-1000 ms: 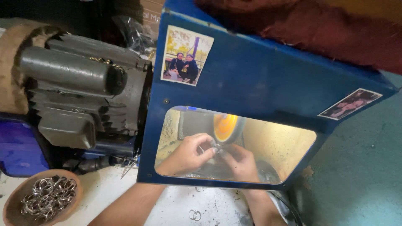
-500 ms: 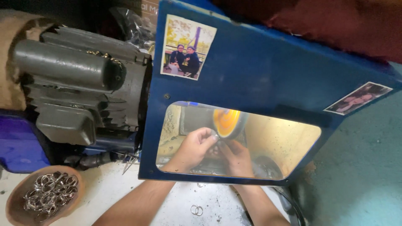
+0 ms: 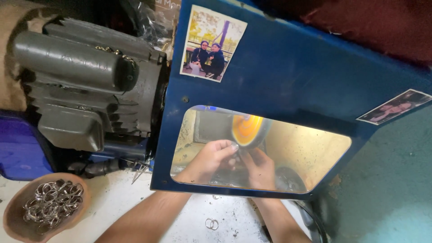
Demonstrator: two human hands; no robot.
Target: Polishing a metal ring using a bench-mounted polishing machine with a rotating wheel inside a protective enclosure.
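We press a small metal piece, probably a ring, against the orange polishing wheel, left hand and right hand pinching it. Many rings wait in the clay bowl; two lie on the bench.

Two hands, left hand and right hand, side by side behind one clear window in one blue guard. One orange polishing wheel just above the fingertips. Two photographs on the guard. One grey motor left of the hands. One brown bowl of many metal rings. Two loose rings below the wrists.
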